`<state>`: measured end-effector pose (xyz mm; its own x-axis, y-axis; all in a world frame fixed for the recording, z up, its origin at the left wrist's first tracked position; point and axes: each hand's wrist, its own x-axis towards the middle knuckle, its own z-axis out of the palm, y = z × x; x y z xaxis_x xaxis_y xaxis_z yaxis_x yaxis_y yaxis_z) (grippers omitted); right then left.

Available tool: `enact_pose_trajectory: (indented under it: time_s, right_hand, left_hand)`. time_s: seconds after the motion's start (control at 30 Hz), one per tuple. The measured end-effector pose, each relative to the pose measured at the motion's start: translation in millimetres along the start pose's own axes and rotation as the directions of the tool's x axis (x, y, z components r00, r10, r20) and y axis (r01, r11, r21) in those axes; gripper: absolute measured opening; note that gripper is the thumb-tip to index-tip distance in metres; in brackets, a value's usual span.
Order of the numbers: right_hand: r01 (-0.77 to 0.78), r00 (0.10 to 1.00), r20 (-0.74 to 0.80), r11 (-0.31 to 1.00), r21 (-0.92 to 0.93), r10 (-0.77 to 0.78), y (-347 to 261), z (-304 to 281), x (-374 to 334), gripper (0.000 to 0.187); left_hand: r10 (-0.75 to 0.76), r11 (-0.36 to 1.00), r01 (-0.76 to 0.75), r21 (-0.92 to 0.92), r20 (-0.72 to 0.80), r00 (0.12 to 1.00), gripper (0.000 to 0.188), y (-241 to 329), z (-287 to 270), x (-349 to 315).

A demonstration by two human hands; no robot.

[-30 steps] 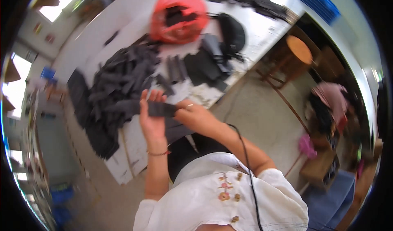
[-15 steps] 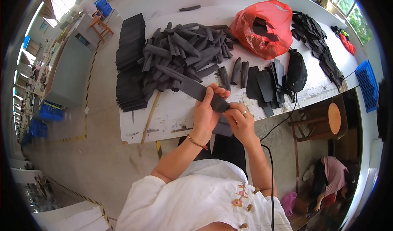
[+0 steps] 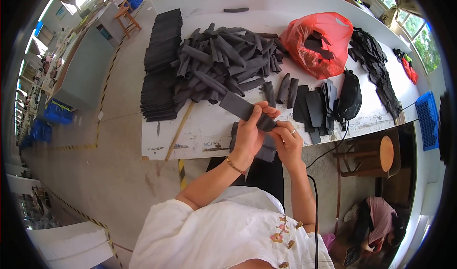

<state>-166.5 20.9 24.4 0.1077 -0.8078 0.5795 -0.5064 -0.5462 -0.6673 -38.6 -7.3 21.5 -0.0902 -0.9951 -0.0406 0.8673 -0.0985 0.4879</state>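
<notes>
Both hands hold one dark grey flat strip point(image 3: 236, 105) of fabric-like material above the table's near edge. My left hand point(image 3: 251, 131) is closed round its middle, thumb on top, with the far end sticking out toward the heap. At the near right end, my right hand point(image 3: 288, 140) pinches the strip's edge, which looks curled there. Beneath the hands, more dark pieces point(image 3: 265, 151) rest near my lap, partly hidden. A large heap of rolled dark pieces point(image 3: 223, 59) lies just beyond, and a few separate rolls point(image 3: 283, 90) sit right of it.
A long stack of flat dark strips point(image 3: 162, 64) lines the table's left side, near a wooden stick point(image 3: 180, 131). To the right are a red plastic bag point(image 3: 318, 45), loose flat pieces point(image 3: 314, 108), a black pouch point(image 3: 350, 95) and a cable point(image 3: 312, 192). A stool point(image 3: 386, 153) stands right.
The view has shifted a little, so the table contents appear further right. Both hands keep their hold on the strip, whose right end now looks more curled over.
</notes>
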Motion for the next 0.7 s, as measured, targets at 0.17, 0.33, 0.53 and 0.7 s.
enact_pose_trajectory:
  time_s: [0.17,0.33,0.53,0.7]
  right_hand:
    - [-0.005,1.000,0.019,1.000,-0.006,0.005,2.7,-1.5,3.5,0.017]
    - [-0.214,0.977,0.027,0.953,0.215,0.213,-10.2,1.3,9.9,0.012]
    - [-0.399,0.823,-0.055,0.645,0.652,0.565,-4.1,18.2,-0.9,0.010]
    - [-0.515,0.600,0.188,0.196,0.834,0.777,-35.9,2.5,20.5,0.010]
  left_hand:
    - [-0.012,1.000,0.012,0.012,0.031,0.999,0.029,-0.8,-3.3,5.1]
    - [-0.011,1.000,0.011,0.010,0.036,0.999,0.032,7.9,2.8,11.0]
    - [-0.008,0.997,-0.003,0.084,0.132,0.991,0.033,13.2,4.7,17.4]
    - [-0.020,0.997,0.007,0.079,0.161,0.987,0.036,14.3,11.8,6.9]
